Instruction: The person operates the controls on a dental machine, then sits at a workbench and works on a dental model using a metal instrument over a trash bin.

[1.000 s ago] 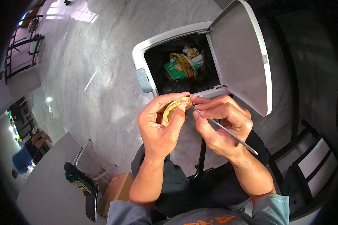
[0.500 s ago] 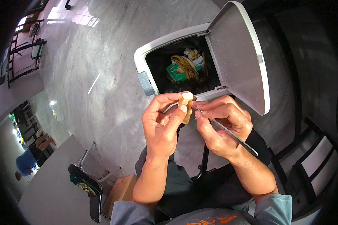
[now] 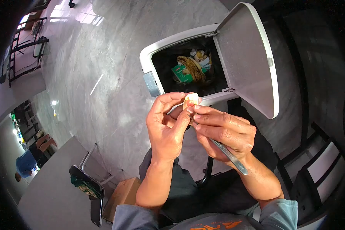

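Note:
Between its fingertips and thumb, my left hand (image 3: pixel 166 128) pinches a small cream-and-pink piece (image 3: pixel 191 99) that looks like a dental model. My right hand (image 3: pixel 228 134) is closed on a slim metal tool (image 3: pixel 230 156), whose ridged handle slants down to the right past the palm. The tool's front end is hidden by my fingers. My right fingertips touch the model's lower right side, close to my left thumb. Both hands are just in front of the near rim of an open bin (image 3: pixel 214 100).
The bin's lid (image 3: pixel 249 57) stands raised on the right; a green box (image 3: pixel 182 73) and a banana peel (image 3: pixel 193 69) lie inside. A chair (image 3: pixel 96 191) and cardboard box (image 3: pixel 120 195) are at lower left. Another person (image 3: pixel 26 163) is at far left.
The model has been turned so its rounded end faces up. My right fingers have moved in against it, and the tool now tilts more steeply downward.

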{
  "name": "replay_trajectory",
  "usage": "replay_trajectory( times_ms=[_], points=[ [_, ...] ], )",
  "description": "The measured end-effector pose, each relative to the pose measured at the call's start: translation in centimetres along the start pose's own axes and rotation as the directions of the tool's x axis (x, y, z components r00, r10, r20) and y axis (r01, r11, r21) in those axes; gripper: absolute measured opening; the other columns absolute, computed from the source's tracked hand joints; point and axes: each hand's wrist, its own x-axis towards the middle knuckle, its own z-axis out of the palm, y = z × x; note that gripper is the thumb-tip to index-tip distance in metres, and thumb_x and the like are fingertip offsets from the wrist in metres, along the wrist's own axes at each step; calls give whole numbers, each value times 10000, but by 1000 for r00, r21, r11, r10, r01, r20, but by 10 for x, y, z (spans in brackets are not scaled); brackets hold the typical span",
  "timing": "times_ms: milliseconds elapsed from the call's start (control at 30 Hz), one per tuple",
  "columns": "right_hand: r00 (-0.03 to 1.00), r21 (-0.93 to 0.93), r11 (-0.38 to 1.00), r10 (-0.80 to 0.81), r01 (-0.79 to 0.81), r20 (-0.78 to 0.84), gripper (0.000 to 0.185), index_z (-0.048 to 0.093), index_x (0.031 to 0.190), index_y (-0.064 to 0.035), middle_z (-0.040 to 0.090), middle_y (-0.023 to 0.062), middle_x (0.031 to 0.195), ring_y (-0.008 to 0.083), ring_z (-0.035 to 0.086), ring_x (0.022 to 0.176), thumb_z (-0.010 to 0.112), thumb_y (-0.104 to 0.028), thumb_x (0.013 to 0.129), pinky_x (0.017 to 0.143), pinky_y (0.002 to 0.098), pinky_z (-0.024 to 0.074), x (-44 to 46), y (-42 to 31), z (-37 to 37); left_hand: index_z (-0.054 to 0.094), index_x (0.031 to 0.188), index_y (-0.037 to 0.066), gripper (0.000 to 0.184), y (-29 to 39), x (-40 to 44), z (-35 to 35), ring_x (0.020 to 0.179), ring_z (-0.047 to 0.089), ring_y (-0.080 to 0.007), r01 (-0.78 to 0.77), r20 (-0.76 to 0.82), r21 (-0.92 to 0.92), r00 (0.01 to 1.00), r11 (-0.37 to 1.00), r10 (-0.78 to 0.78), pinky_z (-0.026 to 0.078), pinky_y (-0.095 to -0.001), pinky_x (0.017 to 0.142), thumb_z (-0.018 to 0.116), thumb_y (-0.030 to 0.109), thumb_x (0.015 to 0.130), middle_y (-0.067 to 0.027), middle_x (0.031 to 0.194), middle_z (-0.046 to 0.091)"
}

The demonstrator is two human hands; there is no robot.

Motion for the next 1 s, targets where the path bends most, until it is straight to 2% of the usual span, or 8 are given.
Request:
replay_trajectory(
  times_ms=[33, 133, 233, 367, 467, 733, 1000],
  points=[
    [1000, 3, 1000, -2, 2, -6, 217, 726, 829, -11, 734, 139, 897, 262, 741, 961, 791, 84, 644, 790, 321, 618, -1, 0, 0, 543, 1182, -53, 266, 1, 0, 0, 1088, 677, -322, 5, -5, -5, 1000, 1000, -5, 572, -376, 926, 549, -114, 923, -204, 1143, 665],
    [999, 22, 999, 45, -44, -21, 199, 719, 814, -7, 723, 131, 851, 264, 747, 925, 777, 92, 652, 771, 324, 620, 0, -5, -2, 561, 1209, -42, 308, 2, 2, 2, 1057, 679, -226, 21, -25, -40, 999, 999, -22, 566, -301, 886, 602, -108, 911, -184, 1138, 675],
    [990, 67, 991, 121, -117, -69, 149, 697, 782, 3, 718, 129, 835, 254, 752, 862, 761, 86, 676, 758, 328, 618, -1, -2, -1, 568, 1251, -44, 347, 2, 1, 3, 1055, 678, -224, 14, -32, -49, 999, 999, -15, 568, -292, 854, 611, -98, 911, -179, 1142, 675],
    [927, 201, 928, 345, -314, -145, 98, 664, 772, 22, 723, 158, 850, 224, 740, 799, 733, 80, 733, 724, 319, 602, -1, -3, 1, 586, 1244, -51, 345, 4, -1, 5, 1050, 674, -201, 43, -27, -25, 999, 999, -43, 556, -262, 795, 619, -102, 905, -170, 1137, 679],
    [908, 288, 897, 389, -334, -158, 94, 663, 797, 29, 723, 155, 840, 216, 735, 799, 724, 81, 748, 705, 303, 590, -2, 0, 3, 602, 1218, -56, 323, 4, -1, 5, 1035, 672, -182, 31, -12, 11, 999, 999, -31, 548, -251, 771, 629, -100, 899, -162, 1127, 685],
    [909, 236, 903, 395, -358, -133, 106, 661, 793, 14, 727, 139, 838, 203, 732, 788, 730, 76, 741, 691, 295, 578, -1, 0, 1, 616, 1176, -59, 303, 0, -1, 4, 1048, 660, -172, -40, 35, 93, 999, 995, 37, 554, -262, 805, 641, -119, 880, -155, 1129, 685],
    [906, 197, 905, 404, -377, -125, 98, 666, 784, 11, 735, 131, 838, 198, 737, 785, 741, 57, 742, 696, 291, 580, -1, -1, 1, 619, 1147, -61, 285, 1, -2, 5, 1051, 658, -179, -29, 28, 85, 999, 996, 27, 558, -263, 816, 639, -132, 872, -152, 1129, 678]
  ],
)
